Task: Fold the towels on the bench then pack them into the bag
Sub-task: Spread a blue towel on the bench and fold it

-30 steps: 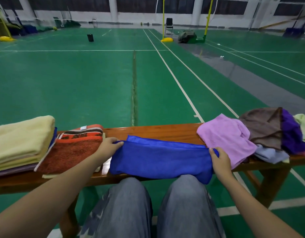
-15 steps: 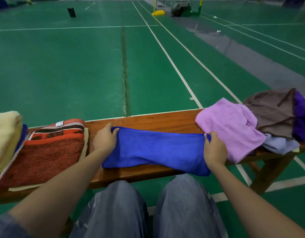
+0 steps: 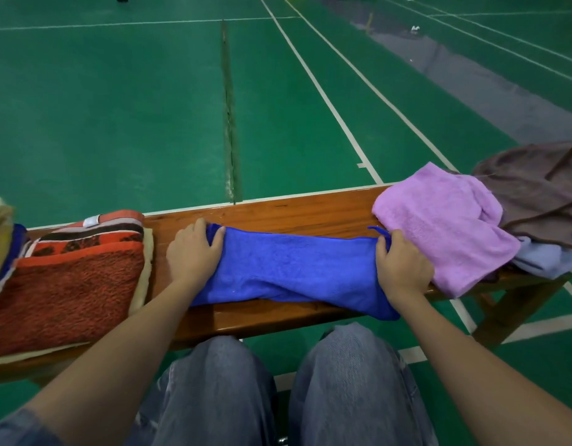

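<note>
Wooden bench (image 3: 294, 214) carries blue towel (image 3: 294, 268), gripped at ends.

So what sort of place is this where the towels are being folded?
Most likely an indoor sports hall, perhaps a badminton court: a green court floor marked with white lines, and a long wooden bench where the left hand and right hand grip a blue towel.
</note>
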### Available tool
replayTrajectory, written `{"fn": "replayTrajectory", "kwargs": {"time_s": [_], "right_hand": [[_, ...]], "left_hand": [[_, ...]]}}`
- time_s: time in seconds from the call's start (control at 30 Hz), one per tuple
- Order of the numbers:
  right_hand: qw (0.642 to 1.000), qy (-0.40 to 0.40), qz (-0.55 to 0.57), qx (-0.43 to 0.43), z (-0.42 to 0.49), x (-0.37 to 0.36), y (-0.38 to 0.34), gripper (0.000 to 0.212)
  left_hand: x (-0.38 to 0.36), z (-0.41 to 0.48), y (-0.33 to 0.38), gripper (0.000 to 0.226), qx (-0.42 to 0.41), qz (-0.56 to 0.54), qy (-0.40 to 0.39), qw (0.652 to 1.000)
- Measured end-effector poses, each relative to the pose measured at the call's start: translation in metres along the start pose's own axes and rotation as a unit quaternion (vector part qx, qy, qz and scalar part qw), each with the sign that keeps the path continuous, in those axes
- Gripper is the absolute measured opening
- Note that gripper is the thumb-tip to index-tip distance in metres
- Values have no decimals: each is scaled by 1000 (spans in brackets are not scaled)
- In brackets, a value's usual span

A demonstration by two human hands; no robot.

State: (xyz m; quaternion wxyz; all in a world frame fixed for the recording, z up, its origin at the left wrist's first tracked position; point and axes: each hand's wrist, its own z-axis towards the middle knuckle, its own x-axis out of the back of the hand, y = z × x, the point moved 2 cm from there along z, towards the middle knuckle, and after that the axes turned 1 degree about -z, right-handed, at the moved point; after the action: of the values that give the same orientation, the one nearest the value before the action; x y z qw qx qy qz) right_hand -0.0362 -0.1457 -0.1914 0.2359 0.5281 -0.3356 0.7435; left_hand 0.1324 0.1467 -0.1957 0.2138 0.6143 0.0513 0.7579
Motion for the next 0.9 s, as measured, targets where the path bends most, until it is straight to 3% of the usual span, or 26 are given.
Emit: {"fn": "replayTrajectory", "kwargs": {"time_s": [0.3, 0.6, 0.77, 0.9], "right_hand": [[1000, -2, 15, 7, -2, -2, 2, 25], [989, 112, 49, 79, -3, -2, 1, 12], [985, 129, 76, 86, -4, -4, 3, 28], [989, 107, 80, 70, -2, -5, 4, 20]], "left_hand": [[0, 0, 1, 29, -23, -30, -7, 999], [5, -3, 6, 6, -50, -83, 11, 995], [1, -2, 1, 16, -78, -65, 22, 995], [2, -3, 4, 38, -67, -75, 47, 994]]}}
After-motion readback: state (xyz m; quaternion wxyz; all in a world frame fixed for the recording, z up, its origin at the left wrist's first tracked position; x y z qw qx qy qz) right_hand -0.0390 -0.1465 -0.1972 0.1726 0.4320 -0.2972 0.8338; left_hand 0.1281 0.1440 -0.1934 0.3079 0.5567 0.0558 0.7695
